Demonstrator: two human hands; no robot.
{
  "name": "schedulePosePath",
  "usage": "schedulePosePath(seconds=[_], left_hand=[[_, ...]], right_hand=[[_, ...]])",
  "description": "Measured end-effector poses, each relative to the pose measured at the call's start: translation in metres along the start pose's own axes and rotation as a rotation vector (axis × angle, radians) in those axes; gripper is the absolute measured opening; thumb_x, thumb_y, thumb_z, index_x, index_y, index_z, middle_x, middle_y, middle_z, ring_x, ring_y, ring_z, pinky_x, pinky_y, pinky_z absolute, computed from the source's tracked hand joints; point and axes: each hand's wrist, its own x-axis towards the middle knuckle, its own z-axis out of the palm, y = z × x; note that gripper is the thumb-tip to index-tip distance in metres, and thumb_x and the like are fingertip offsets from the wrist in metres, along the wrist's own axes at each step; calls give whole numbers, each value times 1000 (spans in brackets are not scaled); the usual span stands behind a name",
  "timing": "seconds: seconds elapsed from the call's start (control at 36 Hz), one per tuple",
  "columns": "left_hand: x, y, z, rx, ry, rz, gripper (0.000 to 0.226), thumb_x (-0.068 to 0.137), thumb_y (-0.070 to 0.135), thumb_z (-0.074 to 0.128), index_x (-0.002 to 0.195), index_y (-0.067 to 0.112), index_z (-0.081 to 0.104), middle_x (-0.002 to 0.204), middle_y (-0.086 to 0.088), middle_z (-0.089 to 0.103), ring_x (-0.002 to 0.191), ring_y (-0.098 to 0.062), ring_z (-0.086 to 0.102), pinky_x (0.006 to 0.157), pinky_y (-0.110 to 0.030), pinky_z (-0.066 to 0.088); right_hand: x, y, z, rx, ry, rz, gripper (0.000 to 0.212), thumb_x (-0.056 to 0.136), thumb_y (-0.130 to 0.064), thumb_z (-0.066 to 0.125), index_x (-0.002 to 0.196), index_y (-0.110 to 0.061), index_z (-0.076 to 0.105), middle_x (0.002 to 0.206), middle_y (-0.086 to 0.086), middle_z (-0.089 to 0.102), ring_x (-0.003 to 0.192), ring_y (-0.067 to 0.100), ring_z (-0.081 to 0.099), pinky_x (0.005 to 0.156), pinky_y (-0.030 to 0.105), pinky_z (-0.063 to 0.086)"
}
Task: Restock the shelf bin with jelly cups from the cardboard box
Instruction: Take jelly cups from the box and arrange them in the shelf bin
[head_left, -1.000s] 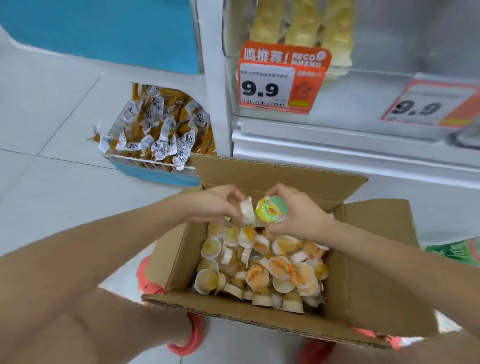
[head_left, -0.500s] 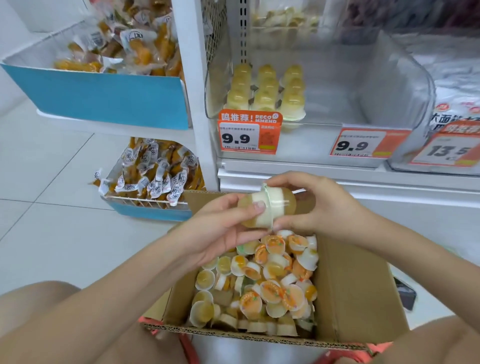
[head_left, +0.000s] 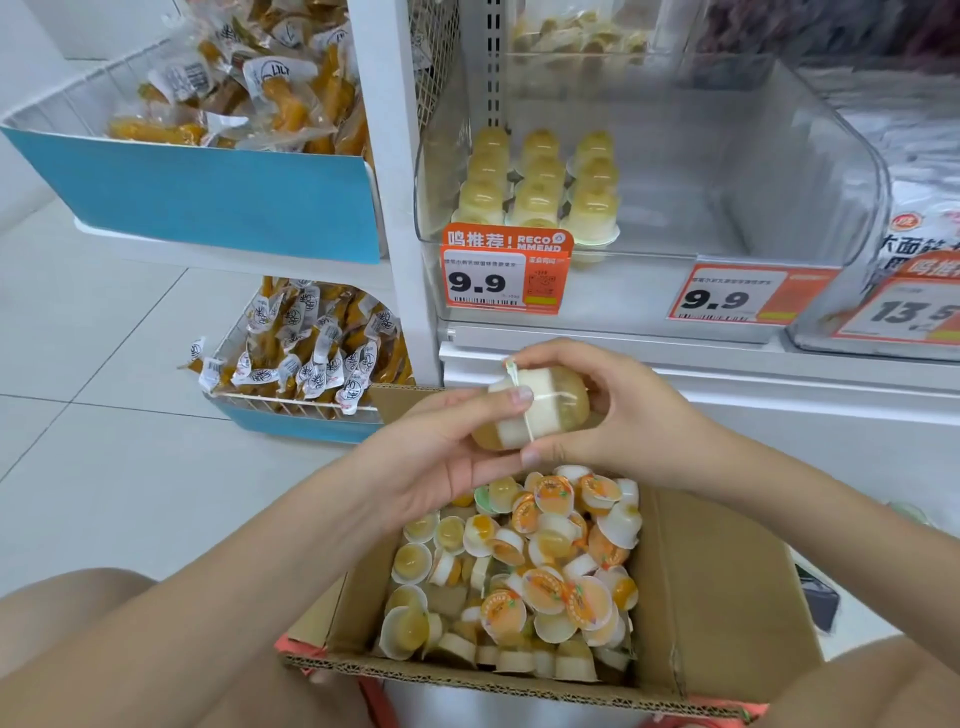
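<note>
two yellow jelly cups (head_left: 530, 410) lid to lid, gripped between left hand (head_left: 441, 457) and right hand (head_left: 618, 415), clear plastic shelf bin (head_left: 810, 171) mostly bare, brown cardboard box (head_left: 727, 587) nearly full.

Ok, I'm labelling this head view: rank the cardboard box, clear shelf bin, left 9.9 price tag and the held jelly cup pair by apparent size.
1-2. cardboard box and clear shelf bin: similar; the box sits nearer, so unsure.
3. left 9.9 price tag
4. jelly cup pair, slightly smaller, though nearer.
</note>
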Motion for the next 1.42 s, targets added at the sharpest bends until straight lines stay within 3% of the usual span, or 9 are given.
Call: schedulePosePath(seconds=[0.14, 0.19, 0.25, 0.36, 0.47, 0.61, 0.78, 1.0, 1.42], left_hand=[[4, 22, 4, 41, -48, 53, 45, 77, 30, 69, 118, 13, 59, 119, -15, 65, 102, -24, 66, 88, -38, 54], [7, 30, 3, 406, 17, 158, 54, 76, 47, 65, 123, 23, 55, 125, -1, 62, 109, -17, 63, 91, -40, 53], [12, 36, 1, 874, 155, 314, 54, 74, 59, 64, 120, 30, 55, 121, 14, 58, 108, -3, 59, 89, -29, 51], [25, 39, -12, 1250, 219, 488, 32, 80, 34, 71, 109, 29, 58, 109, 15, 60, 94, 0, 58, 73, -14, 44], [39, 39, -18, 1413, 235, 513, 33, 84, 27, 67, 115, 27, 55, 117, 10, 56, 98, -7, 55, 66, -12, 37], [51, 45, -23, 1494, 242, 509, 51, 85, 28, 66, 130, 22, 43, 132, 3, 48, 103, -11, 53, 82, -21, 42], [61, 55, -33, 1468, 235, 524, 44, 84, 25, 67, 118, 24, 40, 118, 2, 48, 97, -12, 54, 84, -28, 47], [63, 54, -34, 1477, 219, 509, 46, 84, 28, 67, 117, 26, 35, 117, 4, 43, 101, -12, 54, 87, -33, 49], [60, 52, -33, 1494, 220, 508, 47, 84, 25, 67, 119, 23, 35, 119, 3, 42, 102, -12, 52, 85, -30, 48]], right_hand=[[6, -21, -18, -36, 145, -40, 69, 53, -52, 81, 116, -32, 60, 105, -10, 65, 95, 15, 62, 85, 33, 53], [6, -31, -31, -105, 285, -62, 66, 56, -49, 84, 114, -29, 60, 100, -16, 63, 91, 5, 61, 79, 20, 51], [5, -39, -47, -184, 449, -69, 59, 62, -41, 82, 114, -27, 59, 95, -21, 58, 85, 3, 58, 73, 16, 48], [28, -38, -96, -412, 598, 40, 59, 65, -39, 83, 118, -28, 59, 106, -8, 59, 95, 14, 54, 78, 20, 46], [69, -31, -134, -686, 340, 153, 65, 60, -38, 85, 119, -26, 61, 119, 2, 61, 112, 21, 53, 87, 26, 37], [109, -23, -134, -993, 21, 92, 63, 62, -34, 85, 119, -26, 61, 114, 5, 64, 101, 26, 56, 79, 28, 38], [128, -16, -129, -1174, -234, 4, 71, 60, -43, 86, 124, -28, 59, 119, -1, 63, 103, 24, 55, 81, 27, 37], [132, -5, -120, -1184, -333, -12, 76, 62, -45, 85, 128, -21, 56, 125, 2, 60, 111, 25, 53, 93, 33, 42], [127, -7, -121, -1093, -353, 19, 84, 66, -38, 84, 138, -20, 45, 136, 2, 50, 117, 23, 48, 94, 28, 35]])
